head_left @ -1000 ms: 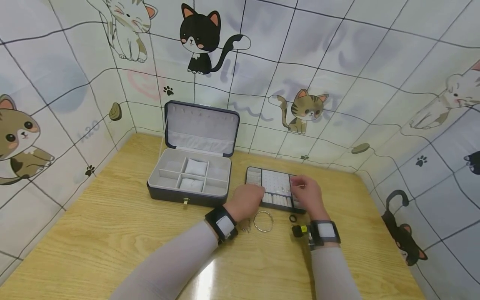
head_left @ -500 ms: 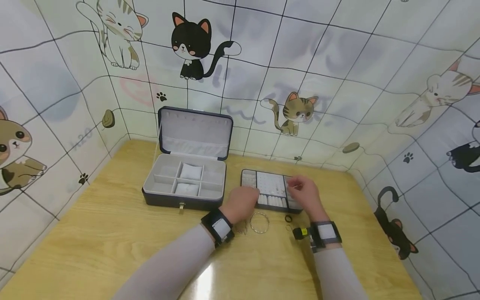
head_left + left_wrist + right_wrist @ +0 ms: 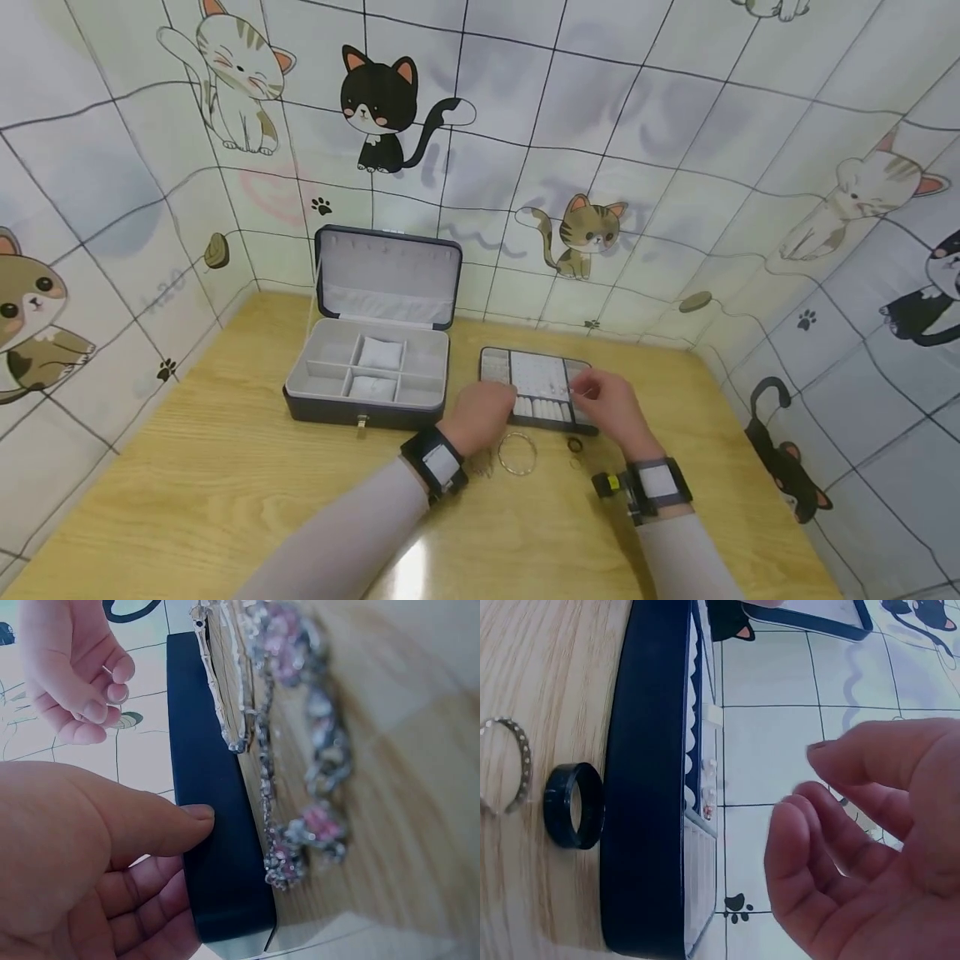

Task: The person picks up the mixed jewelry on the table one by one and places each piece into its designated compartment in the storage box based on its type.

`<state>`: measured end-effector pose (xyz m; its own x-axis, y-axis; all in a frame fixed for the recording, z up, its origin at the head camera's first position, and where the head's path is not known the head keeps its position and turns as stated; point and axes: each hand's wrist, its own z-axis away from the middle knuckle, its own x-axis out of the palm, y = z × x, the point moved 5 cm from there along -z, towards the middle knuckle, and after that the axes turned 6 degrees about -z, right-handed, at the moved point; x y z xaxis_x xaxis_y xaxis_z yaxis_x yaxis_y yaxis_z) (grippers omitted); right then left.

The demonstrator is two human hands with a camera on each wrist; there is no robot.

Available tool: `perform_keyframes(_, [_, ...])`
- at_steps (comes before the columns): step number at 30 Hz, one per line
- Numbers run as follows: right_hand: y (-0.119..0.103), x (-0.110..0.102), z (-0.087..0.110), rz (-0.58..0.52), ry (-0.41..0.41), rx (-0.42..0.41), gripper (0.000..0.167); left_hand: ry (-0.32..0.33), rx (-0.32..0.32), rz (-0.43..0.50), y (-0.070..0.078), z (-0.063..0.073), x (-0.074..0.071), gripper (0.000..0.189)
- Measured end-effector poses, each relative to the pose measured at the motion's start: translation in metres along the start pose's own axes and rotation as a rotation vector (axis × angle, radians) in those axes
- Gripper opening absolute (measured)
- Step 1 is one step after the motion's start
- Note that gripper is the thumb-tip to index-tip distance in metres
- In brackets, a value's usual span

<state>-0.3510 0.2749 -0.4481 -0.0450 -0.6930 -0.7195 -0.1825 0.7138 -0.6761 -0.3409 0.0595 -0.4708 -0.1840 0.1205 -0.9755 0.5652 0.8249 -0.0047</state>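
Note:
A dark jewelry tray [image 3: 538,423] with a white earring panel [image 3: 536,375] and ring rolls lies on the table. My left hand [image 3: 480,417] grips its left end; in the left wrist view the thumb [image 3: 169,825] presses the dark front wall and the fingers curl beside it. My right hand [image 3: 611,408] hovers over the tray's right end, fingers curled together. A small thin pale piece seems to show between its fingertips in the left wrist view, too small to name. Small earrings [image 3: 708,802] sit on the panel.
In front of the tray lie a bangle [image 3: 517,454], a black ring [image 3: 574,806], a silver ring [image 3: 510,761] and a bracelet with pink stones [image 3: 319,821]. An open jewelry box [image 3: 363,410] with two white cushions stands left. A cat-patterned wall covering [image 3: 487,183] rises behind.
The head view has tilted, so the scene sits slightly lower and further left. My left hand keeps its grip on the tray. My right hand has drawn back a little from the tray's far corner.

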Motion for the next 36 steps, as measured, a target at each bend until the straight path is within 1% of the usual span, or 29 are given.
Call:
perform_keyframes(4, [-0.007, 0.005, 0.001, 0.075, -0.052, -0.04, 0.008, -0.001, -0.002, 0.001, -0.001, 0.002, -0.002, 0.006])
perform_keyframes(6, [-0.009, 0.008, 0.002, 0.104, -0.099, -0.057, 0.004, -0.018, -0.008, -0.001, 0.0, 0.002, 0.0, 0.005])
perform_keyframes(7, [-0.01, 0.008, 0.002, 0.118, -0.127, -0.059, 0.005, -0.022, -0.011, -0.002, 0.0, 0.002, 0.0, 0.005])
perform_keyframes(10, [-0.008, 0.011, 0.002, 0.161, -0.219, -0.037, 0.013, -0.027, -0.019, 0.003, 0.001, 0.002, 0.0, 0.006])
perform_keyframes(13, [-0.005, 0.013, 0.004, 0.2, -0.293, 0.007, 0.016, -0.023, -0.021, 0.006, 0.001, 0.003, -0.001, 0.006])
perform_keyframes(20, [-0.006, 0.016, 0.009, 0.215, -0.39, 0.057, 0.016, -0.023, -0.02, 0.008, 0.0, 0.001, 0.0, 0.005])
perform_keyframes(23, [-0.008, 0.016, 0.01, 0.213, -0.414, 0.088, 0.016, -0.022, -0.02, 0.008, 0.0, 0.001, 0.0, 0.006])
perform_keyframes(26, [-0.01, 0.016, 0.012, 0.234, -0.419, 0.108, 0.015, -0.02, -0.018, 0.007, 0.0, 0.0, 0.003, 0.006])
perform_keyframes(30, [-0.014, 0.014, 0.014, 0.305, -0.399, 0.103, 0.013, -0.019, -0.008, 0.009, 0.0, -0.002, 0.006, 0.005])
perform_keyframes(36, [-0.021, 0.017, 0.017, 0.388, -0.365, 0.129, 0.014, -0.024, -0.01, 0.012, -0.001, -0.002, 0.006, 0.005])
